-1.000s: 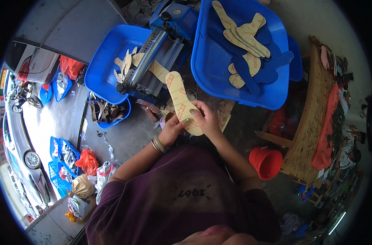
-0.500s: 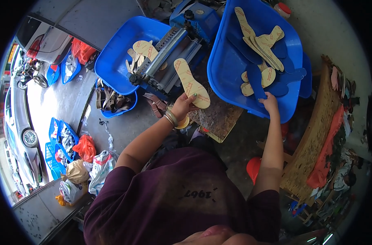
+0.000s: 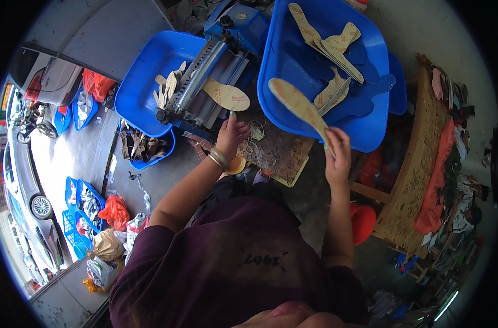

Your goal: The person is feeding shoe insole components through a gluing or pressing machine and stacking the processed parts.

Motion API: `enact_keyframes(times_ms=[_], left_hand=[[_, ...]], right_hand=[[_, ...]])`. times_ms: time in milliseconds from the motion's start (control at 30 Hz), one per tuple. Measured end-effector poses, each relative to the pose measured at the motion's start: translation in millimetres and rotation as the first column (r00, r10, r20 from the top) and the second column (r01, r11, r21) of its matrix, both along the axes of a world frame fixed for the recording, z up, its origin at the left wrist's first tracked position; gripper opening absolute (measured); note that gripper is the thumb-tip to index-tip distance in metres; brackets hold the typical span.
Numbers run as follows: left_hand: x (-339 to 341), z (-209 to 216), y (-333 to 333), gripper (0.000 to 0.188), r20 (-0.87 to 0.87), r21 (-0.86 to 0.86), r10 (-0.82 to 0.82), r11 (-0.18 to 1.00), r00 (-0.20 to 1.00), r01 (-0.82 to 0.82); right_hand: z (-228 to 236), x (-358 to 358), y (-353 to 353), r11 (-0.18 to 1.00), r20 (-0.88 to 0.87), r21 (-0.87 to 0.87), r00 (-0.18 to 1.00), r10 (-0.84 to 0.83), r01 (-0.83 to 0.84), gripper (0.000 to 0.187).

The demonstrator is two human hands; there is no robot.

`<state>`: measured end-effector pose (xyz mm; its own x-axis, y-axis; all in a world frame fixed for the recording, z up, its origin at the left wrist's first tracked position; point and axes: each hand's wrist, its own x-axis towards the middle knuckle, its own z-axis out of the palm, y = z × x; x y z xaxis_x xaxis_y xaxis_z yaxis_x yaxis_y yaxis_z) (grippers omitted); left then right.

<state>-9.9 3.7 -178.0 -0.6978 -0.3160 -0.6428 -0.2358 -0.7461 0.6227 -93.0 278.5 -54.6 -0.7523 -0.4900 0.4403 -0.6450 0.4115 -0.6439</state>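
My right hand [image 3: 338, 155] pinches the narrow end of a cream shoe insole [image 3: 297, 103] with red print, tilted over the near side of a large blue tub [image 3: 266, 82]. In that tub lie several cream insoles [image 3: 332, 48] and blue ones [image 3: 377, 104]. A second cream insole [image 3: 231, 98] has its narrow end at the rollers of a blue roller machine [image 3: 239, 23]. My left hand [image 3: 232, 135] is just below that insole's wide end, fingers apart, a fingertip at its edge. Whether the fingertip touches it I cannot tell.
Behind the rollers a blue tub [image 3: 133, 82] holds several insoles. Below it a blue basket [image 3: 170, 150] contains brown strips. A worn board [image 3: 284, 153] lies under the machine's near side. A wooden bench [image 3: 407, 197] stands at the right, with a red stool [image 3: 364, 223] beside it.
The insole from my left hand is now at the rollers, and that hand has let go. My right hand has lifted an insole from the tub and moved left. The view has shifted slightly.
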Motion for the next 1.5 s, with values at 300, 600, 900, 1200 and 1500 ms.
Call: enact_keyframes(times_ms=[300,600,900,1200,1500], left_hand=[[71,65,41,0.034,-0.247,0.016,-0.314,0.945,0.917,0.328],[19,29,6,0.034,-0.059,-0.145,-0.503,0.859,0.862,0.492],[-33,5,-39,0.036,-0.06,-0.131,-0.464,0.882,0.884,0.453],[-15,-1,-23,0.051,0.111,-0.369,-0.008,0.928,0.994,0.049],[35,95,15,0.034,-0.24,-0.732,-0.563,0.64,0.791,0.234]], right_hand=[[-8,30,-62,0.915,0.063,0.026,0.914,0.401,-0.403,0.046],[-102,-182,-1,0.545,-0.137,0.835,0.988,0.073,0.075,0.021],[-17,-82,-32,0.98,0.383,-0.178,0.924,-0.014,0.088,0.011],[14,-17,-47,0.947,0.264,-0.321,0.96,0.093,-0.003,0.013],[9,-48,-112,0.627,0.536,-0.692,0.328,0.778,-0.356,0.037]])
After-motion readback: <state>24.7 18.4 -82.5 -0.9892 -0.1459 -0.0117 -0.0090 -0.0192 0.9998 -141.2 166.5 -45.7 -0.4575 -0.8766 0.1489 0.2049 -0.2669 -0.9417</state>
